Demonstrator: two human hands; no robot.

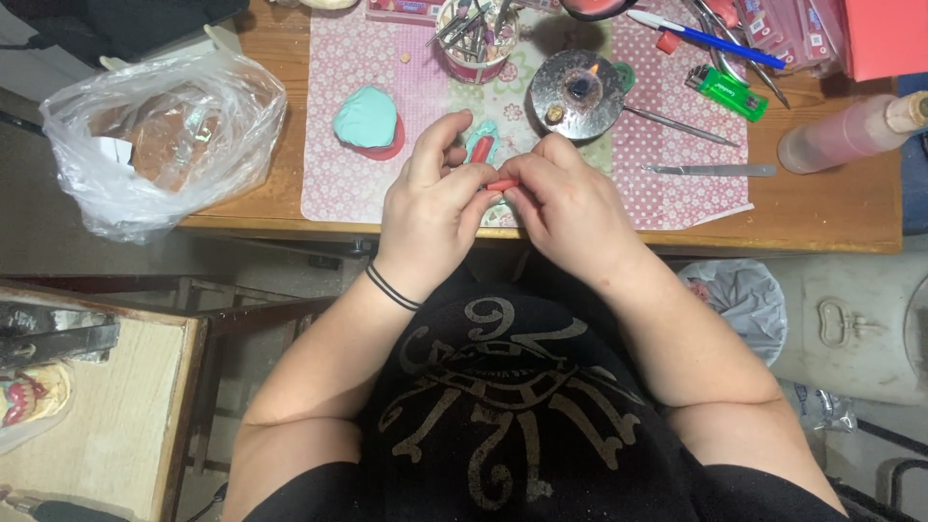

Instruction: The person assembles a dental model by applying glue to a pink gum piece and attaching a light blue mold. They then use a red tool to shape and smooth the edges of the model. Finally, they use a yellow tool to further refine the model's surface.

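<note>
My left hand (432, 203) and my right hand (565, 198) meet over the front edge of a wooden table (831, 208). Both pinch a small red strip of wax-like material (501, 184) between their fingertips. Just beyond the fingers lies a teal piece with a red part on it (480, 145). A teal and red dental cast (368, 123) sits to the left on a pink patterned mat (338, 184). A small round metal burner (577, 94) with a little flame stands right behind my right hand.
A cup of metal tools (477, 39), a green lighter (726, 93), a blue pen (710, 41), metal instruments (710, 170) and a pink bottle (846, 132) lie on the table. A clear plastic bag (159, 140) sits at the left edge. A bin (742, 295) stands below.
</note>
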